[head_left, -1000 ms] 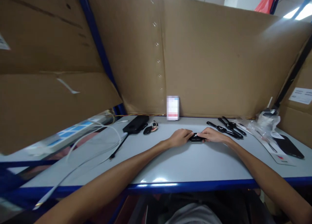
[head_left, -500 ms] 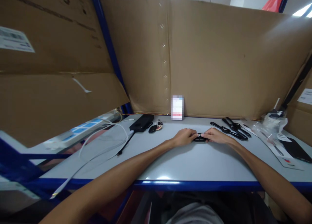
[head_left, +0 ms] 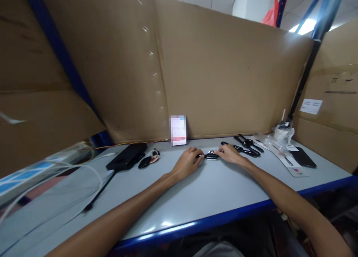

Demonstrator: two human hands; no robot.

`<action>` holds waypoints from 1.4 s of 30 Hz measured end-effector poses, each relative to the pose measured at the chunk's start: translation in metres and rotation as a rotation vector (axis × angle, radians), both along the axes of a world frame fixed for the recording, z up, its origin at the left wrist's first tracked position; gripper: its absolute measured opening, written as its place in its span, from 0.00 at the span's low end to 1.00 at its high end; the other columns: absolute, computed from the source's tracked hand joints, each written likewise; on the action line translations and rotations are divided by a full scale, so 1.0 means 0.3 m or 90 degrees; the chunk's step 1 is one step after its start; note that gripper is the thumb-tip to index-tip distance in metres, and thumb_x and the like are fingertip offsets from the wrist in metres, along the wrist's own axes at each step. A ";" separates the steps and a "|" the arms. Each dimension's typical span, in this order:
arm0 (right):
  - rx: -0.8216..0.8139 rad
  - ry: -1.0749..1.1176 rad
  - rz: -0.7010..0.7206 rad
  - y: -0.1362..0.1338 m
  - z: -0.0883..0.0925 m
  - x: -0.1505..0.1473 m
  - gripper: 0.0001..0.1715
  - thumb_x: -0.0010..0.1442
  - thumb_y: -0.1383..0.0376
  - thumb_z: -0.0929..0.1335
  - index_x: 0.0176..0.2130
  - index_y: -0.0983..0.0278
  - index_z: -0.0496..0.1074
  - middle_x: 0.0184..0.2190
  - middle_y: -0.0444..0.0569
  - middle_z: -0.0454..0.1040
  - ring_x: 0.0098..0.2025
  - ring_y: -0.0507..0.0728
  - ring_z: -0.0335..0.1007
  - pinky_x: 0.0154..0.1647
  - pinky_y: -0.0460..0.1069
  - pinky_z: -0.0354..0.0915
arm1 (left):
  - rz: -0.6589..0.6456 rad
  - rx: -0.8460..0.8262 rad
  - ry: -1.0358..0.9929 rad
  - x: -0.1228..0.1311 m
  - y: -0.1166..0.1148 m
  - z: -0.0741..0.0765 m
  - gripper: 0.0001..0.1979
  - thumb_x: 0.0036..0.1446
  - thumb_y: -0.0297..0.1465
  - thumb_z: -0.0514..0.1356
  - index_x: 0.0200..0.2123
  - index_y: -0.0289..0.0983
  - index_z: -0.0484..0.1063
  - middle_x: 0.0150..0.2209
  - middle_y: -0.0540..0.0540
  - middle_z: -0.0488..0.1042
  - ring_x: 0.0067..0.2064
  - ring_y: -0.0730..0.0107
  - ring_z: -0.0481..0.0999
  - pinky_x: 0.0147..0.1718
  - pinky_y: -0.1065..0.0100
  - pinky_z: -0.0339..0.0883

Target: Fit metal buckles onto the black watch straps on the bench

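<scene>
A black wristwatch (head_left: 212, 155) is held low over the table between my two hands, with a bright glint on its middle part. Closed fingers of my left hand (head_left: 187, 163) grip its left strap. From the other side, my right hand (head_left: 230, 153) pinches the right end, whose tip is hidden by the fingers. Just beyond my right hand lie more black watches (head_left: 246, 149) with straps spread out, one across another. A phone with a lit, blurred screen (head_left: 178, 130) leans upright against the cardboard behind my hands.
Left on the white table (head_left: 167, 201) are a black power bank (head_left: 128, 156), keys with a black fob (head_left: 145, 161), white cables and a power strip (head_left: 33, 173). At right lie a dark phone (head_left: 303, 157) and plastic packaging (head_left: 279, 145). Cardboard walls (head_left: 223, 78) enclose the table.
The watch band, earlier bunched in a compact loop between my fingertips, is now drawn out sideways. My hands have moved apart. The camera view has swung to the right and tilted.
</scene>
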State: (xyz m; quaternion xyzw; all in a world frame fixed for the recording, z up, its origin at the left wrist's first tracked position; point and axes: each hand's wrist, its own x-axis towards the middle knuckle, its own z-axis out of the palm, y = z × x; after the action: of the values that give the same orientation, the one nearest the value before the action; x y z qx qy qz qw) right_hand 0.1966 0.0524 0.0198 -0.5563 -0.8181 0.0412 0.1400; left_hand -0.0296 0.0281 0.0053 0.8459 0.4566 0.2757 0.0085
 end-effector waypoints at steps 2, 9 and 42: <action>0.022 -0.047 -0.077 0.006 0.017 0.017 0.24 0.68 0.50 0.61 0.41 0.61 0.79 0.38 0.54 0.80 0.41 0.58 0.74 0.37 0.48 0.61 | -0.015 0.007 -0.023 -0.007 0.013 -0.015 0.16 0.65 0.37 0.50 0.41 0.36 0.76 0.42 0.39 0.75 0.46 0.56 0.72 0.49 0.57 0.64; 0.041 -0.100 -0.248 0.042 0.130 0.187 0.24 0.70 0.59 0.58 0.53 0.68 0.74 0.51 0.63 0.75 0.54 0.62 0.71 0.50 0.51 0.63 | -0.075 -0.025 0.004 0.000 0.008 -0.027 0.16 0.65 0.35 0.50 0.38 0.38 0.76 0.40 0.41 0.77 0.46 0.58 0.74 0.48 0.58 0.67; 0.008 0.077 0.047 0.080 0.163 0.267 0.19 0.63 0.56 0.62 0.30 0.66 0.71 0.26 0.47 0.70 0.31 0.53 0.64 0.32 0.46 0.55 | 0.062 -0.017 -0.315 -0.012 0.041 0.021 0.15 0.67 0.35 0.49 0.43 0.35 0.72 0.45 0.40 0.76 0.48 0.62 0.74 0.47 0.62 0.67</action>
State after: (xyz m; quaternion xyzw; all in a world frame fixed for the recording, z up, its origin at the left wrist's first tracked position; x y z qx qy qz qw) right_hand 0.2766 0.0763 0.0686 -0.5212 -0.8284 0.0749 0.1911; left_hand -0.0333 0.0404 0.0116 0.7293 0.4846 0.4684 0.1175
